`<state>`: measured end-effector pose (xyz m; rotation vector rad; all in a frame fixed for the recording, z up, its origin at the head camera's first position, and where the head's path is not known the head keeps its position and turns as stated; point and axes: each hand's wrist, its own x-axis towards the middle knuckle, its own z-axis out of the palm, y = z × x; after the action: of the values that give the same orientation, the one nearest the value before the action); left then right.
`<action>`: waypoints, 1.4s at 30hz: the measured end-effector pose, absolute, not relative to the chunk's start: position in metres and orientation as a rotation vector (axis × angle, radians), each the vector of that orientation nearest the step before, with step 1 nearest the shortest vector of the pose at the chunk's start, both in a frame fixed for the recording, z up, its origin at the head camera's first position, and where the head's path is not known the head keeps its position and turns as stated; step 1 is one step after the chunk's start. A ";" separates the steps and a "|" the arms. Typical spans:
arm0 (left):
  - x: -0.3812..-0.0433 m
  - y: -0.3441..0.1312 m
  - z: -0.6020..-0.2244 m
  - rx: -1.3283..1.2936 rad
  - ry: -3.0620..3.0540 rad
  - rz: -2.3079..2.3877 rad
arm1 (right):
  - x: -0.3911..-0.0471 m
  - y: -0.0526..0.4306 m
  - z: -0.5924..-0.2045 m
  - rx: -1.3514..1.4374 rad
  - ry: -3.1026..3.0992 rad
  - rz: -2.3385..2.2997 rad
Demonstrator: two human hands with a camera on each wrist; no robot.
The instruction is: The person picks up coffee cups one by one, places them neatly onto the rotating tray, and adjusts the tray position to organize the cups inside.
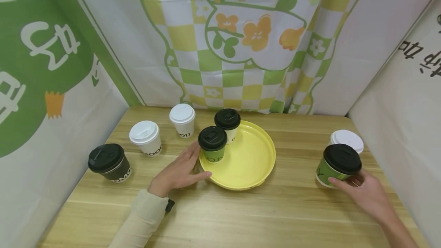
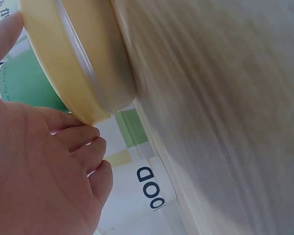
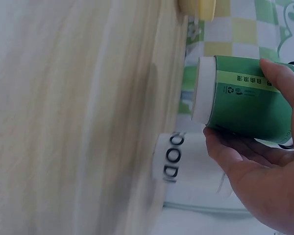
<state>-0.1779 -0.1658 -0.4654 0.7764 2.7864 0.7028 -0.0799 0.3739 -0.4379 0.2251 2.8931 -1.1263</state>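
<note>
Two cups on the tray [image 1: 249,160]: a green cup [image 1: 213,154] and a cream cup [image 1: 231,134], both black-lidded, are stood upright, the first at the tray's left edge, the second at its back left.
Tray: it is carried by the surface [image 1: 258,217], nearer the back edge than the front.
Left hand [image 1: 180,169]: thumb and fingers are spread apart; the tray's left edge is touched, and no cup is gripped.
Right hand [image 1: 370,192]: its fingers and thumb are clamped on the held cup [image 1: 337,165], green and black-lidded, raised near the surface's right edge.
Right edge: the right white cup [image 1: 348,140] is partly hidden behind the held cup.
Left edge: the black cup [image 1: 111,163], left white cup [image 1: 146,141] and back white cup [image 1: 183,123] are ranged towards the back left corner.
Step in hand: judged to be the lifting of one cup while the tray is steadied.
Next move: a level, firm grip seems called for, so that the right white cup is not knocked.
</note>
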 end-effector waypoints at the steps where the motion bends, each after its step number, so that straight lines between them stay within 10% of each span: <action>1: -0.178 -0.166 -0.466 0.780 2.788 0.707 | -0.082 0.369 -0.436 0.205 2.904 -1.127; 42: -0.180 -0.166 -0.469 0.798 2.801 0.688 | -0.148 0.189 -0.414 -0.555 2.519 -1.630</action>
<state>-0.1803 -0.1664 -0.4688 0.7977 2.8008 0.6878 -0.1475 0.1891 -0.4138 -0.5551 2.5190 -1.6304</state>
